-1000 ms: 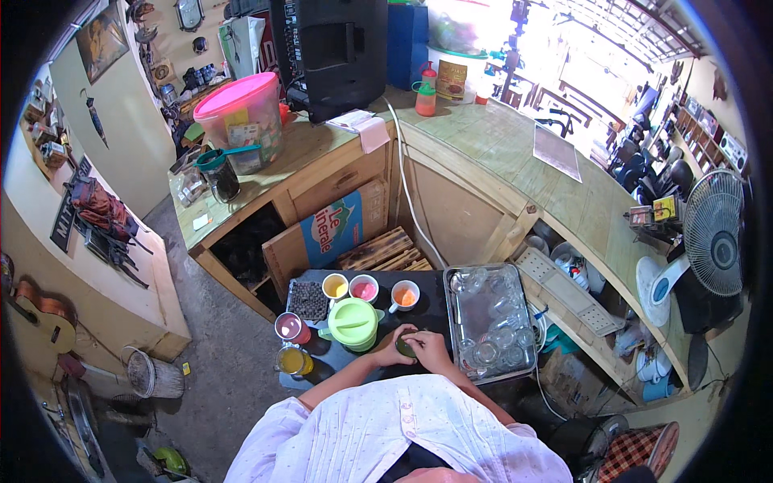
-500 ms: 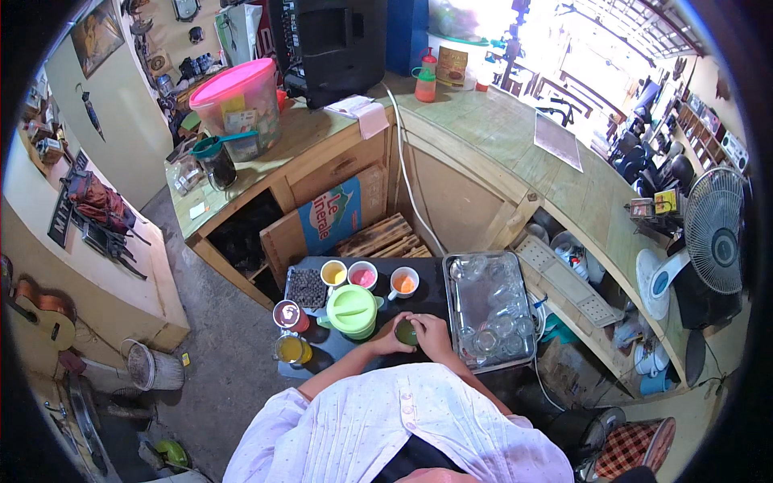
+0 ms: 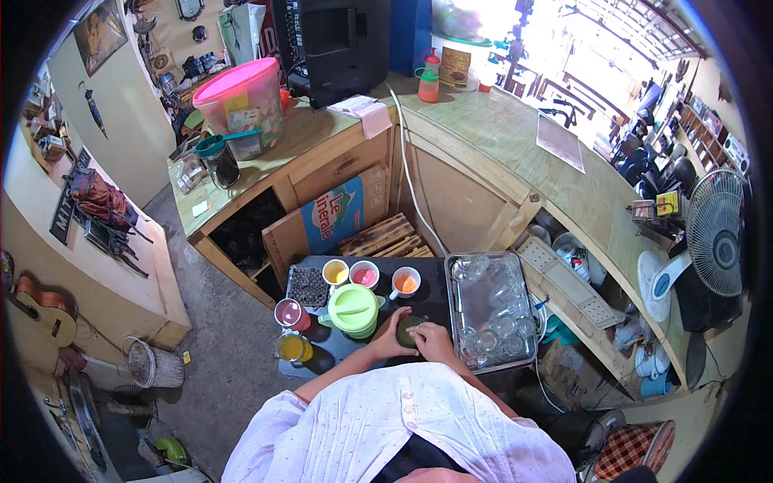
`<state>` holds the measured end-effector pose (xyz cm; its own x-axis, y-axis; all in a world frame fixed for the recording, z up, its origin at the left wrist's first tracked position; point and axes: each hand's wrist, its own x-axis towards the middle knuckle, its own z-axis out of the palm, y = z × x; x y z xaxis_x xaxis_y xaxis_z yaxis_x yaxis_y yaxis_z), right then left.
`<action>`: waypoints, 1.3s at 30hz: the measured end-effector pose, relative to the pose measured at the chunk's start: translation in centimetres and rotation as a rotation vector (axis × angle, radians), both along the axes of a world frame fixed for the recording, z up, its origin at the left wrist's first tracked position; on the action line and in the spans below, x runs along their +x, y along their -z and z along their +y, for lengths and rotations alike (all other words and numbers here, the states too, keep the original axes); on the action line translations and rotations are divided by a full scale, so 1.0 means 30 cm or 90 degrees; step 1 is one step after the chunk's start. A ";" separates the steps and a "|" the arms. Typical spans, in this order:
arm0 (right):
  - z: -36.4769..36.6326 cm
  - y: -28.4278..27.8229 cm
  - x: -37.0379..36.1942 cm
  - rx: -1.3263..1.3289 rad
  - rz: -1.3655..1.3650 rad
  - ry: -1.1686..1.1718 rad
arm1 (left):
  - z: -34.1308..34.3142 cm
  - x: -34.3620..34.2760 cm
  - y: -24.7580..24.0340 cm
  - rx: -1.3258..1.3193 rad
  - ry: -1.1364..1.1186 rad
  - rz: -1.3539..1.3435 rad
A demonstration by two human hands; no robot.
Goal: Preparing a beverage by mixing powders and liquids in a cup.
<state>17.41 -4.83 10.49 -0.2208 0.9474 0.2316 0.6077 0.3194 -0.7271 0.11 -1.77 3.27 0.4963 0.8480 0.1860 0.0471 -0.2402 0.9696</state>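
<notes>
A glass of green drink (image 3: 411, 331) stands in front of me at the near edge of the dark table. My left hand (image 3: 390, 338) is curved round its left side. Over the near right rim, my right hand (image 3: 433, 342) has its fingers curled together; what they pinch, if anything, is hidden. Left of the hands is a light green lidded pitcher (image 3: 353, 311). Beyond it sit white cups holding yellow (image 3: 335, 271), pink (image 3: 365, 274) and orange (image 3: 406, 282) contents. A glass of red drink (image 3: 291, 314) and a glass mug of yellow drink (image 3: 295, 348) stand farther left.
A metal tray (image 3: 525, 282) of clear glasses lies at the right of the table. A container of dark round pieces (image 3: 308, 286) is at the far left corner. Wooden counters (image 3: 483, 121) surround the table; a white fan (image 3: 713, 233) stands at the right.
My hands have spread slightly apart at the glass, so more of the green drink shows. The right fingers now sit lower, at its near rim. The cups and pitcher have stayed put.
</notes>
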 end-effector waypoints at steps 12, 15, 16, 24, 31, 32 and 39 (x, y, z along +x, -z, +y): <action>0.038 0.001 -0.031 -0.005 -0.022 0.023 | 0.065 0.056 -0.123 0.178 0.001 0.117; 0.038 0.020 -0.033 0.055 0.000 0.036 | 0.051 0.067 -0.102 0.064 0.003 0.028; 0.039 0.023 -0.033 0.107 -0.005 0.049 | 0.045 0.066 -0.100 -0.004 -0.008 -0.011; 0.047 0.006 -0.015 0.018 0.026 0.020 | 0.052 0.060 -0.057 0.035 -0.020 0.063; 0.037 0.022 -0.014 0.005 0.003 0.003 | 0.052 0.064 -0.066 0.065 -0.024 0.046; 0.036 0.027 -0.014 0.005 0.003 0.003 | 0.052 0.064 -0.066 0.065 -0.024 0.046; 0.049 0.018 -0.004 0.018 -0.034 0.015 | 0.058 0.060 -0.059 0.072 -0.016 0.079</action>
<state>17.29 -3.36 9.94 -0.2110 0.9458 0.2467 0.6536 0.3242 -0.6839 1.91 -0.02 5.03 0.5007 0.8375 0.2188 0.1725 -0.3443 0.9229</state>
